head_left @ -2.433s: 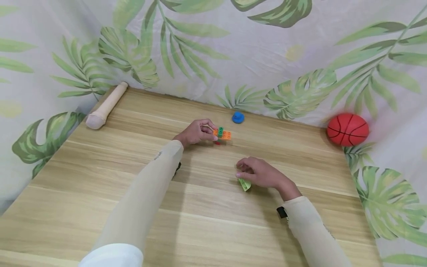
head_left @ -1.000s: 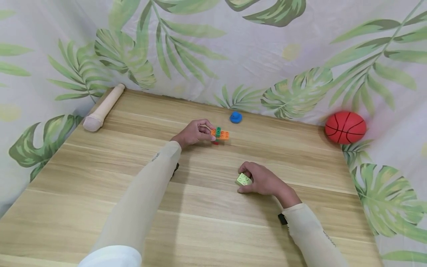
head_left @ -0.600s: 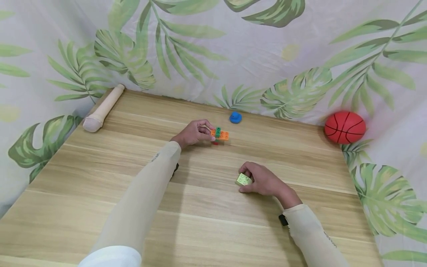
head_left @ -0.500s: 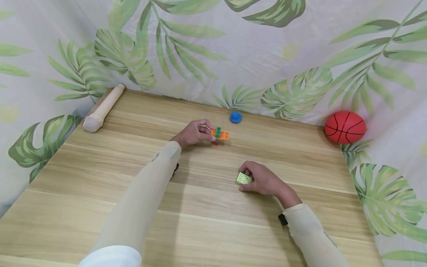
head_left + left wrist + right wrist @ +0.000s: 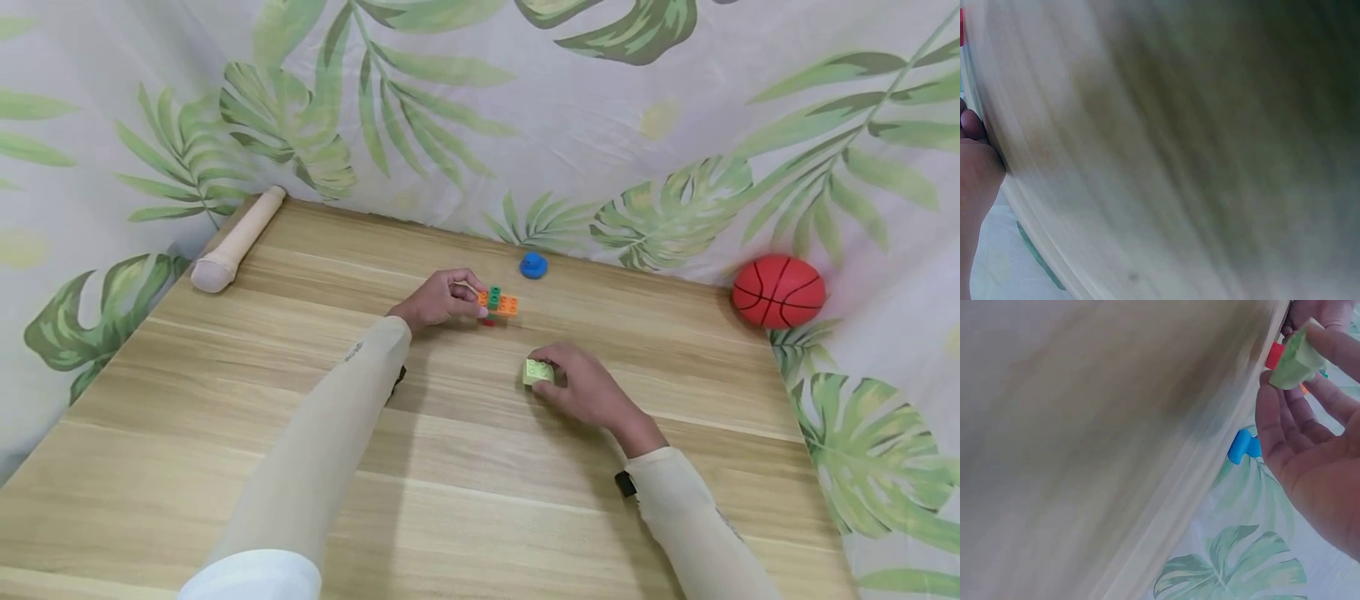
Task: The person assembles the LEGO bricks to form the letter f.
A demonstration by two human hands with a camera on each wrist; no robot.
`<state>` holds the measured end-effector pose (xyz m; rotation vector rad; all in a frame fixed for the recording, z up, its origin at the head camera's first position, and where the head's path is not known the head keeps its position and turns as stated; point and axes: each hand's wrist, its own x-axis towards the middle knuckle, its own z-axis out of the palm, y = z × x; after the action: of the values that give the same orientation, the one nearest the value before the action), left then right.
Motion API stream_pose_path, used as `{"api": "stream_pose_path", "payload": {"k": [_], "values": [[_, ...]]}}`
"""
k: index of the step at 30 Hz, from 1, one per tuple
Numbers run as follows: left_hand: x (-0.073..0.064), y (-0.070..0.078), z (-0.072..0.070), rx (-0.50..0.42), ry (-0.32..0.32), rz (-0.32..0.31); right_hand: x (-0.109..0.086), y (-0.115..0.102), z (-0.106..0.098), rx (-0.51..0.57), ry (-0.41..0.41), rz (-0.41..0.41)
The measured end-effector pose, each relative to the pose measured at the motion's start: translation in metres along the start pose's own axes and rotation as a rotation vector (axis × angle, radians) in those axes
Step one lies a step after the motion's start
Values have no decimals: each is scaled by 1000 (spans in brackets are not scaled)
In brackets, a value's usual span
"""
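Observation:
My left hand [image 5: 441,300] pinches the left end of a small toy brick build [image 5: 507,305], with an orange brick crossed by a green one and a bit of red below. Nearer to me, my right hand [image 5: 583,385] holds a light green toy brick [image 5: 536,372] between thumb and fingers, studs up. The right wrist view shows this brick [image 5: 1300,359] with a sloped side at the fingertips, and a red brick [image 5: 1274,356] behind it. In the left wrist view only part of the left hand [image 5: 975,169] appears at the edge.
A blue toy duck [image 5: 533,266] sits near the table's back edge, just beyond the brick build. At the right back corner rests a red ball [image 5: 778,292] with black lines. A pale microphone-shaped object [image 5: 240,240] lies along the left edge. Leaf-printed cloth [image 5: 555,125] hangs behind the wooden table [image 5: 465,483].
The right hand has turned the light green brick studs up, then carried it forward and slightly left, closer to the build. My left hand has stayed at the build.

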<state>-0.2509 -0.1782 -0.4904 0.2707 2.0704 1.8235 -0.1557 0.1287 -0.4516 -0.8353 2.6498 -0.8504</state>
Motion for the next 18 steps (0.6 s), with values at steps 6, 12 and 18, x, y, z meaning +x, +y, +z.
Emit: {"api": "stream_pose_path", "payload": {"k": [6,12,18], "values": [[2,-1,2,10,0,-3,10,0,-3,60,93,22],[3,-2,1,1,4,-3,24,4,-5,111,212,-18],[3,-2,1,6,18,-8,41,2,-5,138,282,-18]]}}
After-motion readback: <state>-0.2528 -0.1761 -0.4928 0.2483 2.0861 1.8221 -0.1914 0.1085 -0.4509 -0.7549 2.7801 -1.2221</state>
